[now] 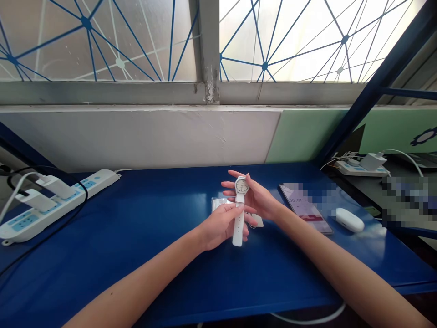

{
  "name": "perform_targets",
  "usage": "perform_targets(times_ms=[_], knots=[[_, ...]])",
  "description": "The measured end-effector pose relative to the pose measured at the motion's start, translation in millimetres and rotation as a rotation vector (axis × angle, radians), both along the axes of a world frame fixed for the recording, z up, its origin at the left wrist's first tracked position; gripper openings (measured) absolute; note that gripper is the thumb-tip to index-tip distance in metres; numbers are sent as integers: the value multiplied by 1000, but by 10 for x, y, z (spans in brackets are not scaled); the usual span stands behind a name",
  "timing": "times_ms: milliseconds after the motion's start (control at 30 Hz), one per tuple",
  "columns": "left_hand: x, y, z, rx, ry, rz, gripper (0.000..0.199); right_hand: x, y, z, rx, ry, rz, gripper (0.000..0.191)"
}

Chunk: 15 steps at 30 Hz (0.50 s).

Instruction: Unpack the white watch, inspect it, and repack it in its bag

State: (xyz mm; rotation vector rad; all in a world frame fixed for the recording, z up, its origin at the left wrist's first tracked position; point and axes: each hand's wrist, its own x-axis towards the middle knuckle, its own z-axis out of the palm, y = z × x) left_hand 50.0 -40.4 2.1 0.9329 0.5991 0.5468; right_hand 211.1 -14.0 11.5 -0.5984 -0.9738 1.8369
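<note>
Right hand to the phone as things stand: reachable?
Probably yes: the phone lies just beside the right forearm, with nothing visible blocking the way. The right hand is on the white watch, though, and would likely need to let go first.

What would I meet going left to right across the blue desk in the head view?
Long white plastic power strip with blue sockets, white wristwatch with a round dial, flat rectangular phone with a lit screen, rounded white plastic case.

A white power strip [77, 191] with adapters [39, 200] lies left on the blue surface [146, 218], a phone [305, 210] and small rounded white case [350, 220] right. Something blurred [409, 196] at far right cannot be made out.
</note>
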Motion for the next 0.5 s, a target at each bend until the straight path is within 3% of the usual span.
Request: perform_targets(times_ms=[167, 500], knots=[[34, -32, 5, 1, -78, 67, 24, 39, -43, 16, 24, 4, 85, 33], [44, -45, -49, -23, -85, -30, 33, 24, -35, 10, 21, 43, 0, 32]])
